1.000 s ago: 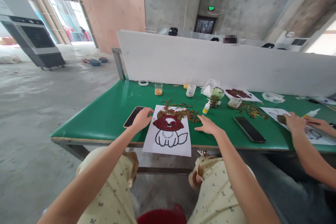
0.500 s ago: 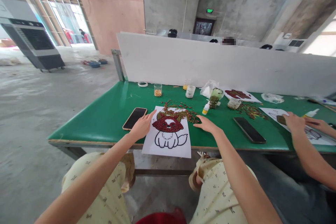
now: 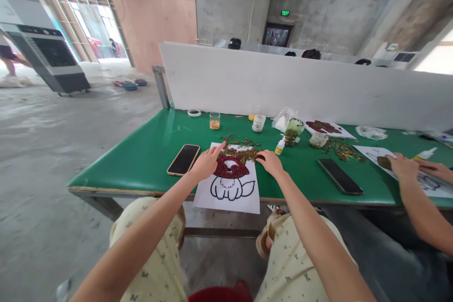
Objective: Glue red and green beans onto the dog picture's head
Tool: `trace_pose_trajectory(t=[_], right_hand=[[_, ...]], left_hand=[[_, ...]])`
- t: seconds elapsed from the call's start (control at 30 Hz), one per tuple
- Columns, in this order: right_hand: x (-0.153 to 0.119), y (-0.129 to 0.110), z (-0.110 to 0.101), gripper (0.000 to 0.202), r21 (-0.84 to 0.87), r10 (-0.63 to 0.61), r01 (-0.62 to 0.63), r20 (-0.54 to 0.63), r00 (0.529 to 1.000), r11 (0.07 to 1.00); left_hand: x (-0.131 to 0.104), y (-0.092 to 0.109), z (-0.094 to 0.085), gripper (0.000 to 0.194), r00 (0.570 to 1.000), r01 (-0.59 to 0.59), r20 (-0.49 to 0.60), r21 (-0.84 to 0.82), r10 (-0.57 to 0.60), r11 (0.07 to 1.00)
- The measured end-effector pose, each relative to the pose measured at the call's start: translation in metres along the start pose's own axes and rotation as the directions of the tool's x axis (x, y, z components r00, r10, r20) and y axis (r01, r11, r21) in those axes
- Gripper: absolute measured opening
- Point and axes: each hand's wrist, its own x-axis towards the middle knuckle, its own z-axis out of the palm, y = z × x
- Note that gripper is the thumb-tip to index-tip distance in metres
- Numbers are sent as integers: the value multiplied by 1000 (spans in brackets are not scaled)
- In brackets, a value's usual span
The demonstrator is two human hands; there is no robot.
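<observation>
A sheet of paper [image 3: 205,196] with an outlined fox drawing lies at the table's front edge, its lower end overhanging. Dark red grains cover the fox's head [image 3: 231,169]; its body is bare white. Loose green and red grains [image 3: 244,152] are scattered across the top of the sheet and the table behind it. My left hand [image 3: 207,163] rests over the sheet's upper left, fingers stretched toward the grains. My right hand [image 3: 271,161] is at the right side of the grain pile, fingers apart and curved, touching its edge. Neither hand visibly holds anything.
A phone [image 3: 184,159] lies left of the sheet, another phone [image 3: 339,176] to the right. Behind stand a cup of yellow kernels [image 3: 214,121], a white cup [image 3: 258,123], a glue bottle [image 3: 280,145] and a green container [image 3: 293,132]. A co-worker's hands [image 3: 403,167] work at far right.
My left hand has moved right and forward, over the sheet's upper left. My right hand has moved in to the left, against the grains.
</observation>
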Motion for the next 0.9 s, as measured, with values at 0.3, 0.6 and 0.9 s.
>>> trace_pose_trajectory(t=[0.3,0.6,0.9], right_hand=[[2,-9,5,18,-19,62,-64,-79,995,998],[1,-25,3,24,0,45,-45,-75,996,999],[2,-79,8,20,119,-351,369,-147,925,922]], left_hand=[[1,5,3,45,987,-159,0,22,159,987],[-14,-43,-6,54,999,33,0,23,-33,999],[-10,-13,8,31,996,-81,-23,-26,81,996]])
